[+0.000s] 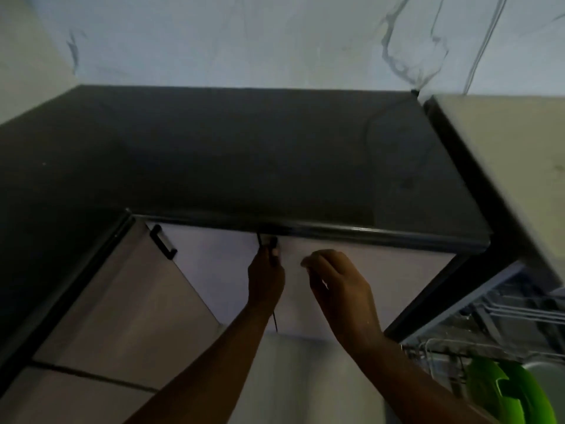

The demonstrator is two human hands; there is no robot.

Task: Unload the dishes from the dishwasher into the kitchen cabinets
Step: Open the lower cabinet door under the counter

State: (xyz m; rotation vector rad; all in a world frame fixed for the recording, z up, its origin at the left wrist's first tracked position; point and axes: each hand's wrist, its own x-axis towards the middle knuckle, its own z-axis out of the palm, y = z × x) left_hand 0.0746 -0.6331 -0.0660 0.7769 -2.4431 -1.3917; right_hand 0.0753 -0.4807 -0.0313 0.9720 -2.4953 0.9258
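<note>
Left hand (265, 278) gripping a thin dark utensil (275, 319) just under the countertop (244, 154) edge; right hand (336, 289) beside it, loosely curled, holding nothing.

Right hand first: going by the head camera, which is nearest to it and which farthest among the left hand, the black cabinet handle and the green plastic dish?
1. Left hand, just to the right hand's left, gripping a handle below the counter edge.
2. Black cabinet handle, further left on the angled door.
3. Green plastic dish, low in the right corner, in the dishwasher rack.

Glossy dark countertop (244, 154); metal wire rack (504, 313); shiny green plastic dish (507, 393)
</note>
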